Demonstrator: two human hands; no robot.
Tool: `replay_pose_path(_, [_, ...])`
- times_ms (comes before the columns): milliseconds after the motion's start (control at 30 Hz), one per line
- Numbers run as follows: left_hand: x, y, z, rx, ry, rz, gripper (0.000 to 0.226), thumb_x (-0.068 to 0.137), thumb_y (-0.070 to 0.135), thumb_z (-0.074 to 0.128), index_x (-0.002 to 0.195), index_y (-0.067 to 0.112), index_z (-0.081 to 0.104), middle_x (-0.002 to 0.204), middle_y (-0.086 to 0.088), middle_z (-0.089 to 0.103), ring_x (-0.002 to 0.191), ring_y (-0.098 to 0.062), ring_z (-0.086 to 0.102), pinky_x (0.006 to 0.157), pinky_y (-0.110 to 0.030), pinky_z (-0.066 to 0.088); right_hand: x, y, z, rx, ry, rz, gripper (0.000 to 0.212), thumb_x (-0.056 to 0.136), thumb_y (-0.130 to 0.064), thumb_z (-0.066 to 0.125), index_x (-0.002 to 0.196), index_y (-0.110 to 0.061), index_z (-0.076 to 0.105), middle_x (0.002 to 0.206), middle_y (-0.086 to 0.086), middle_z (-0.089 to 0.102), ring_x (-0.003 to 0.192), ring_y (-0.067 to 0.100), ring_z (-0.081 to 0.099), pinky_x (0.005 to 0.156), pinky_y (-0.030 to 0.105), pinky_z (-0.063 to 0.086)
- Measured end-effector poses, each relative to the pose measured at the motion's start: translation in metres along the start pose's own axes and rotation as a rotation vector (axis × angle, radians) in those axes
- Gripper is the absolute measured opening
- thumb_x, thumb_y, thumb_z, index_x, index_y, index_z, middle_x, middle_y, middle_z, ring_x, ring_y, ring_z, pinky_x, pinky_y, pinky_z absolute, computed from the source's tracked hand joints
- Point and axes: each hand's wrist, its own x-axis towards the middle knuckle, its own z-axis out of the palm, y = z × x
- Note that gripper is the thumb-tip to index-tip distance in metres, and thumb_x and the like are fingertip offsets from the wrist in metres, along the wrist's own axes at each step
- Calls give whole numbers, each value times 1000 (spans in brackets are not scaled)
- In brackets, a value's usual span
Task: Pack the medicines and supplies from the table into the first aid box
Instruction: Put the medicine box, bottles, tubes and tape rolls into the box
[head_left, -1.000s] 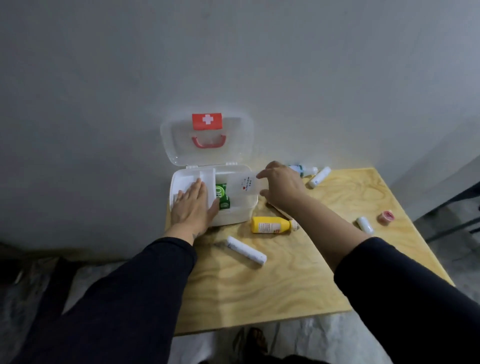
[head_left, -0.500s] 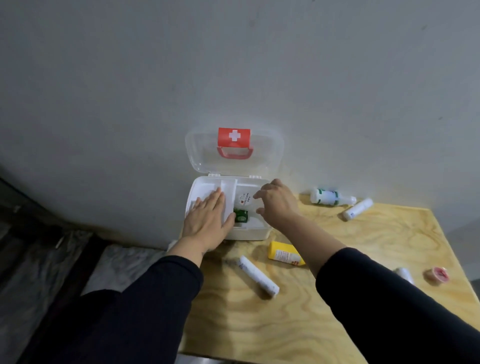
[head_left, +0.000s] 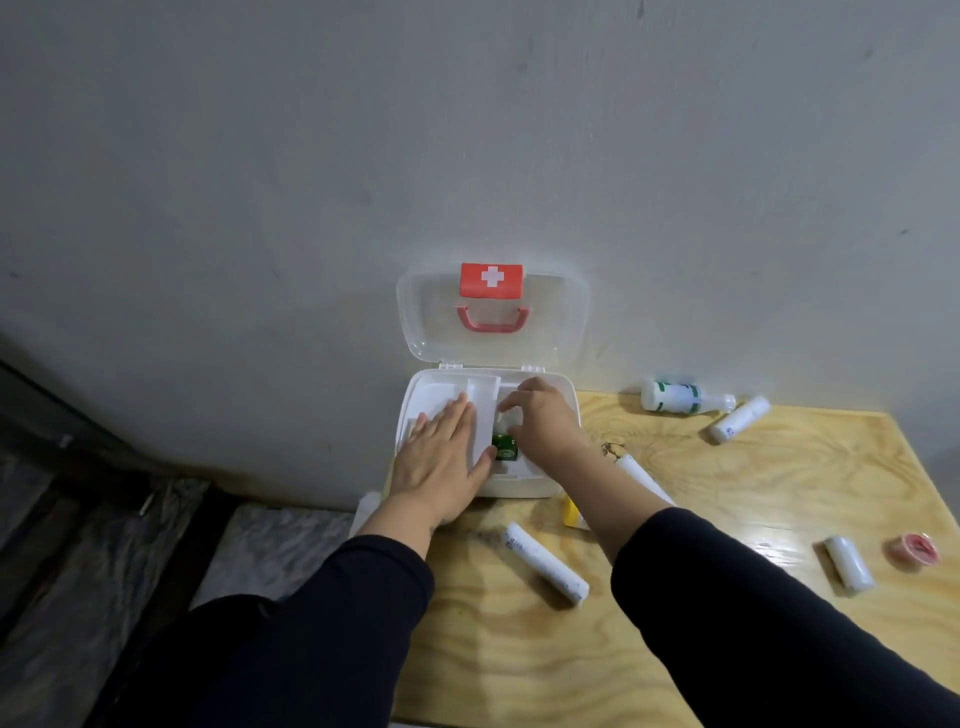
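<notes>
Head view: your left hand lies flat, fingers spread, on the open white plastic first aid box — your right hand reaches inside beside a small green packet, grip unclear.

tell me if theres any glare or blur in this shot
Head view: light glares off the table near the pink tape roll; wide-angle bending curves the table edge; the right hand inside the first aid box looks slightly soft, its fingers hiding what it handles.

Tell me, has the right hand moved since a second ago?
Yes. The right hand was at the first aid box's right rim; now it reaches leftward and down inside, beside the green packet.
</notes>
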Motion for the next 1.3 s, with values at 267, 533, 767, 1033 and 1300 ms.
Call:
replay_pose_path(267, [-2,-3,-3,-18,-49,16,70,97,55,16,154,16,1,162,2,-7,149,-12,-3,120,-33,-4,-44,17,-25,160,301,12,15,84,-9,63,96,-15,69,104,4,64,97,20,57,80,22,40])
replay_pose_path(533, [-3,0,-7,-19,-52,19,69,98,51,17,154,13,4,163,-1,-3,150,-14,0,121,-35,-1,-131,79,-18,187,196,304,19,74,-17,74,93,-18,71,102,5,71,98,23,63,83,33,50])
replay_pose_path(767, [-5,1,-8,-10,-62,17,69,98,51,16,153,13,3,163,-1,-3,150,-14,0,121,-35,-1,-154,94,8,110,205,321,36,75,-13,67,109,-24,64,108,1,69,102,24,60,78,29,44])
replay_pose_path(1033, [-6,2,-10,-20,-73,18,68,98,50,18,153,12,5,163,-1,-3,150,-15,1,122,-37,0,-164,82,-7,473,476,397,36,72,-10,76,103,-25,64,88,-4,70,76,11,62,73,20,49])
replay_pose_path(1300, [-5,1,-11,-25,-79,28,69,98,51,16,153,12,4,163,-2,-4,150,-15,-1,122,-36,-1,-134,59,-29,476,554,356,22,80,-11,67,101,-19,70,87,-6,68,79,11,66,75,27,57])
